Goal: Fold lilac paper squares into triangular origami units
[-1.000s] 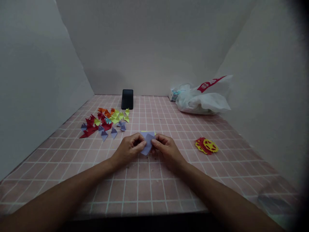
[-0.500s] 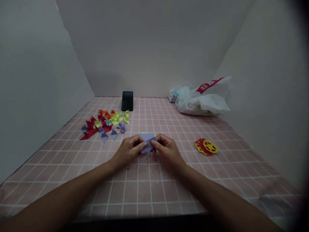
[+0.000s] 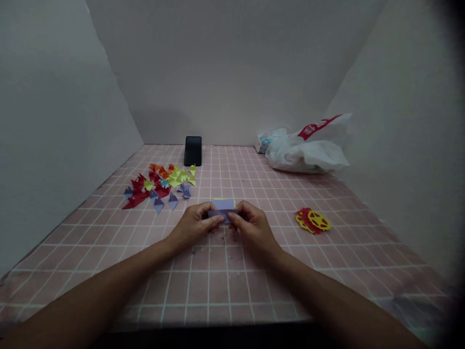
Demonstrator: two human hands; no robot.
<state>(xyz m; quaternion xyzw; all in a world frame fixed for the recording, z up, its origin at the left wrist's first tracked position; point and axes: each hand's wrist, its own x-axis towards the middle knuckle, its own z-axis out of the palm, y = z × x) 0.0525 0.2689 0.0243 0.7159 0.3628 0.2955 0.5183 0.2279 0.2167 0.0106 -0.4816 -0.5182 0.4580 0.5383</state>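
Between my hands is a small piece of purple paper point(image 3: 218, 212), pinched at both sides. My left hand point(image 3: 198, 222) is closed on its left end, thumb along the near edge. The right end is gripped by my right hand point(image 3: 250, 224), its thumb pressing the paper's face. Just behind it, another purple sheet point(image 3: 223, 204) with a yellow edge lies on the table; whether it touches the held paper, I cannot tell. My fingertips beneath the held paper are partly hidden.
Folded paper pieces point(image 3: 160, 186) in several colours lie at left. A black phone point(image 3: 193, 151) leans at the back. At back right sits a white plastic bag point(image 3: 308, 152) beside a small box point(image 3: 262, 144). Red and yellow cut-out discs point(image 3: 314, 221) lie right of my hands on the gridded cloth point(image 3: 218, 286).
The held purple paper has turned from a slant to nearly level across my hands. Both hands stay in about the same place, still gripping it. The view has shifted slightly.
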